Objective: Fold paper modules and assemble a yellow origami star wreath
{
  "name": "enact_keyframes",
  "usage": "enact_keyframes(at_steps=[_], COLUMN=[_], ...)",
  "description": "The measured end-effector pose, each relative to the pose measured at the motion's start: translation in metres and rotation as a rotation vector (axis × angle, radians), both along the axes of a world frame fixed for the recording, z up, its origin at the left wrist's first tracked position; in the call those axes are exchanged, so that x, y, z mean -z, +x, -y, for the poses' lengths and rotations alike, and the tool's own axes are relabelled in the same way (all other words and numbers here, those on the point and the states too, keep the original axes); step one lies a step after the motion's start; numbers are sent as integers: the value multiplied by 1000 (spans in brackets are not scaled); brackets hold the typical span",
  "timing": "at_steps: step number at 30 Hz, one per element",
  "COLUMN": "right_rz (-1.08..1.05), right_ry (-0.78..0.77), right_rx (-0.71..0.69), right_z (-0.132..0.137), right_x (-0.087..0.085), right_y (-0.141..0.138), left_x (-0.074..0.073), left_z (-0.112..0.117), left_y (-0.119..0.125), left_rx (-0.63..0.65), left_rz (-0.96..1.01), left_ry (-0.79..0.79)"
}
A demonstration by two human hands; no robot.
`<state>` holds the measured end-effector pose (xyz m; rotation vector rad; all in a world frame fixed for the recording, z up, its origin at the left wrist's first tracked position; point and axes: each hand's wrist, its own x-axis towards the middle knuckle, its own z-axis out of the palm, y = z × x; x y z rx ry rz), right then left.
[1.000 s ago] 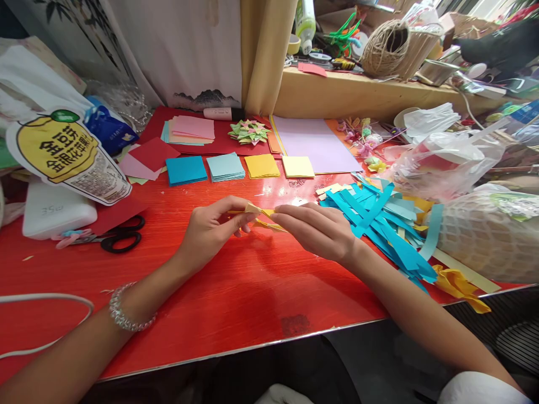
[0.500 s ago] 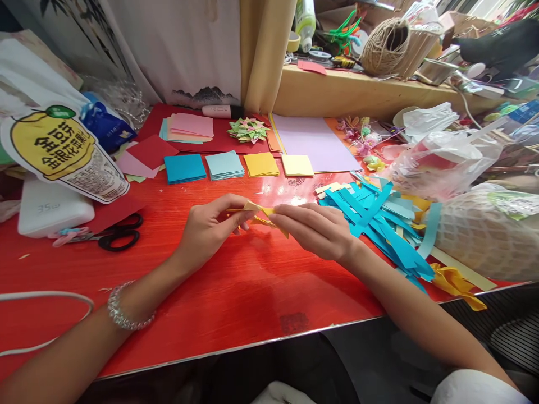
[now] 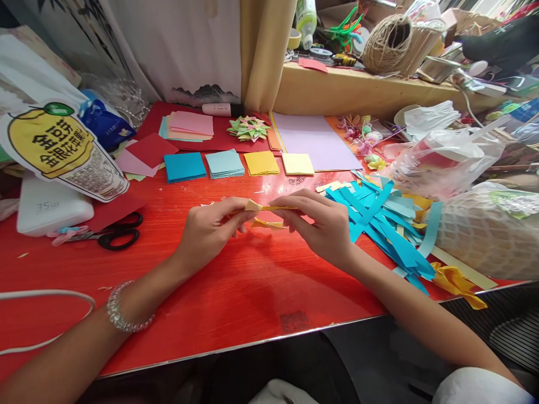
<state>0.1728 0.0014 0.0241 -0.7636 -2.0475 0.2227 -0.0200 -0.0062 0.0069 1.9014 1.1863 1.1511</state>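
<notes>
A small piece of folded yellow paper (image 3: 269, 225) is held up over the red table (image 3: 236, 314) between both hands. My left hand (image 3: 214, 227) pinches its left end, where a paler yellow fold shows at the fingertips. With thumb and fingers, my right hand (image 3: 320, 224) grips the right end. The fingers hide parts of the paper. Behind the hands, square paper stacks stand in a row: a blue stack (image 3: 190, 168), a light blue stack (image 3: 224, 164), a golden yellow stack (image 3: 261, 164) and a pale yellow stack (image 3: 297, 164).
Blue paper strips (image 3: 379, 224) lie heaped to the right, near a netted bag (image 3: 488, 230). At the left are black-handled scissors (image 3: 120, 231) and a white box (image 3: 54, 207). A folded paper ornament (image 3: 248, 129) sits at the back beside lilac sheets (image 3: 314, 143).
My right hand has turned, its fingers going from flat over the paper to a pinch at its right end. The paper now appears more edge-on. My left hand has hardly moved.
</notes>
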Motion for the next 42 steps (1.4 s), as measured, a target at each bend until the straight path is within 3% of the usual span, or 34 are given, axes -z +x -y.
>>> enact_keyframes(at_steps=[4,9,12,26,35,42], right_rz=[-81,-213,-256,-397,-258,-197], right_ry=[-216,-517,-620,-791,-932,-870], right_rx=[18,-47,-73,-105,-124,-53], right_z=[0,-2,-2,6,-10,-10], right_x=[-3,-2,-1,6,-2,4], right_y=[1,2,1,-7,2,1], left_x=[-5,-7,-7,-1,-2,0], left_z=[1,1,1,2,-4,-5], left_y=[0,1,1,4,3,4], left_rx=[-38,-37,-19,44,3,17], left_rz=[-134,-182,-195,-115,-77,-37], left_ry=[26,50,40,-124,-176,-207])
